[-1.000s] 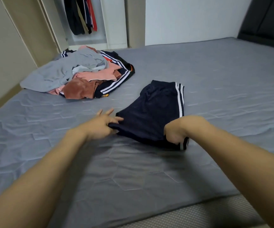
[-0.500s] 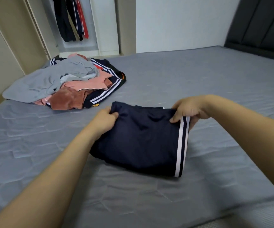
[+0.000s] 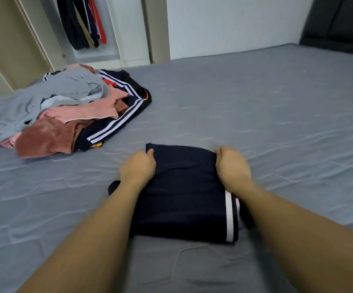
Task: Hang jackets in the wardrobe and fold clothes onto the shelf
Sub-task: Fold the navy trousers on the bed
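The left hand [image 3: 137, 168] grips the far left corner of the folded shorts [image 3: 184, 193], its fingers curled over the edge with the thumb on top; the right hand [image 3: 231, 166] grips the far right corner in the same way, fingers tucked out of sight under the fold; both hold cloth, neither is slack. The shorts lie flat on the bed [image 3: 277, 115], just in front of the person, folded into a rough square; a white stripe [image 3: 228, 216] runs down the near right edge, and a bit of dark fabric pokes out at the left, under the forearm.

The fabric looks thin, soft and light, probably a little slick; it will likely sag and unfold if lifted by the corners alone; a hold under the whole stack, or a pinch through all layers at each side, should keep the fold; the loose bit at the left may need tucking first.

To the left, well apart, lies a pile [image 3: 61, 115] of unfolded clothes, grey, pink, rust and striped navy; beyond it stands the open wardrobe [image 3: 129, 39] with dark jackets [image 3: 76, 24] hanging inside; much of the folding seems yet to be done.
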